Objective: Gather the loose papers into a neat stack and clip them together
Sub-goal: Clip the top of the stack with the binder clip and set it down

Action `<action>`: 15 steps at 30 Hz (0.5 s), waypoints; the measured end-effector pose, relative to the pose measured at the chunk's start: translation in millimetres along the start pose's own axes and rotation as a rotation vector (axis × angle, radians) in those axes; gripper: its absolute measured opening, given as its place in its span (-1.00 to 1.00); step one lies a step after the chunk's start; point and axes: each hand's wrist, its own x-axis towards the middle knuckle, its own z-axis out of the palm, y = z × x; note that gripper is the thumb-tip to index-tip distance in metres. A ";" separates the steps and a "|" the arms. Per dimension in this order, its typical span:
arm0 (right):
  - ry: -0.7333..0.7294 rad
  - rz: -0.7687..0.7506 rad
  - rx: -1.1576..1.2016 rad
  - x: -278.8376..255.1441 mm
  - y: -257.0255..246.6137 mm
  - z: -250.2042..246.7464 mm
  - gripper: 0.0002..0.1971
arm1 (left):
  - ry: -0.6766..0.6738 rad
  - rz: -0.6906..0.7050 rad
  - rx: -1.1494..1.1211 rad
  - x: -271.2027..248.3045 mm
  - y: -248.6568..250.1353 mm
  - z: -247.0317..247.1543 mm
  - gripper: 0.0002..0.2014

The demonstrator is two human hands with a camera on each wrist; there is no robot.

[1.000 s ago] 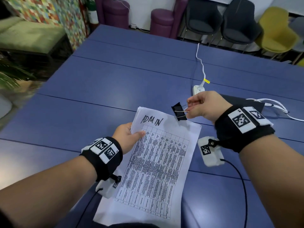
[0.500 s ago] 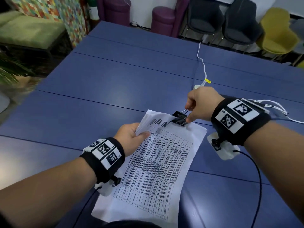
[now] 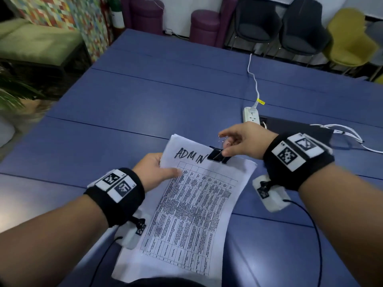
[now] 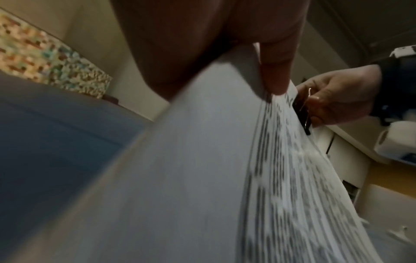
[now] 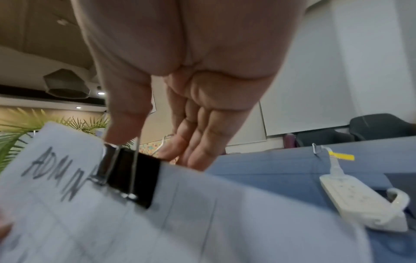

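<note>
A stack of printed papers [image 3: 196, 204] headed "ADM IN" is lifted off the blue table [image 3: 145, 100] and tilts toward me. My left hand [image 3: 157, 170] pinches its left edge near the top, thumb on the printed face. A black binder clip [image 3: 216, 156] is clamped on the top edge, right of the heading. My right hand [image 3: 224, 143] is at the clip, with the thumb on the front wire handle and the index finger over the rear one. In the right wrist view the clip [image 5: 133, 178] grips the papers [image 5: 202, 222] and its handles stand spread apart.
A white power strip [image 3: 251, 117] with its cable lies just beyond my right hand. Beside it sit a black flat pouch [image 3: 290, 127] and white cords. Chairs and purple stools stand past the table's far edge. A sofa is at the left.
My right hand brought the clip down from above the sheet onto the top edge of the papers. The clip now grips the stack and my fingers have spread apart on its handles.
</note>
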 end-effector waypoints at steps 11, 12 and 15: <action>0.081 -0.037 0.013 2.6 -13.4 23.3 -0.50 | 0.041 0.540 1.397 12.7 60.1 19.3 -0.64; 0.111 -0.035 0.021 1.5 -16.0 24.3 -0.54 | 0.011 0.496 1.413 17.5 61.0 22.4 -0.71; 0.192 -0.054 -0.056 -1.8 -19.6 26.9 -0.76 | -0.053 0.345 1.257 29.2 61.8 22.0 -0.78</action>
